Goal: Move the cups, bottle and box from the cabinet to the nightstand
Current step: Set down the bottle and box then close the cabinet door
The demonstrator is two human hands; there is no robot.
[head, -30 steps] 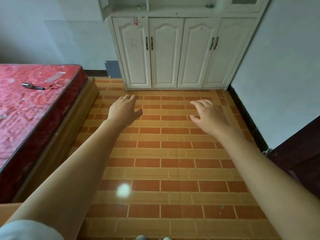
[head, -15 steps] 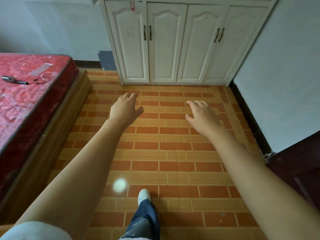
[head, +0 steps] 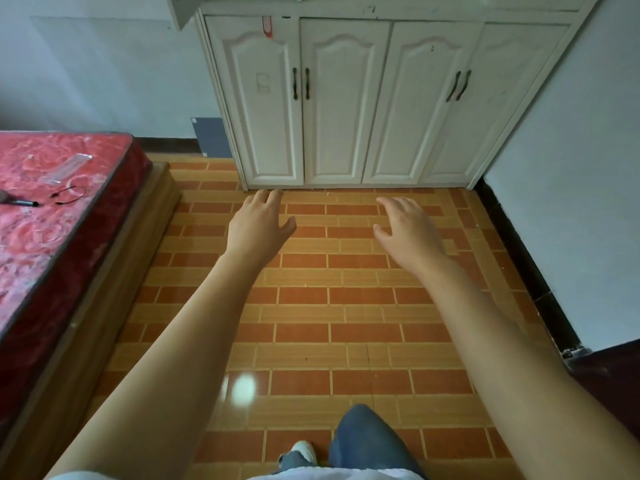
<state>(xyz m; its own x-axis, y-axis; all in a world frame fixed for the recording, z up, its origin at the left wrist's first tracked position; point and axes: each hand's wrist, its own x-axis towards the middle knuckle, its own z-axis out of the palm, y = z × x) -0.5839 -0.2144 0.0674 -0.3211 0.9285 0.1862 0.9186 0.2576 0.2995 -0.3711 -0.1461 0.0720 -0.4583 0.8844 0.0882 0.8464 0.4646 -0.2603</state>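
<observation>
The fingers (head: 266, 199) of the left hand (head: 258, 226) are straight and loosely apart, holding nothing, and those of the right hand (head: 408, 230) are likewise relaxed and slightly spread, thumb out to the side, gripping nothing. Both bare arms reach forward, palms down, over the floor (head: 311, 306) of orange and tan brick-pattern tiles. Straight ahead stands the cabinet (head: 346, 105), set against the pale wall: off-white, with four arched panel doors all closed, and dark handles (head: 300, 84) paired at the meeting of each two doors. A small red tag (head: 267, 26) hangs at the top of the leftmost door. The hands hover in front of its lower edge, apart from it. The cups, bottle and box do not show from here. To the left is a bed with a red patterned mattress (head: 52, 209) on a wooden frame; a dark pen-like thing (head: 20, 201), a thin cord loop and a clear strip lie on it. A blue-jeaned knee (head: 367, 438) and a white shoe (head: 304, 450) show at the bottom.
</observation>
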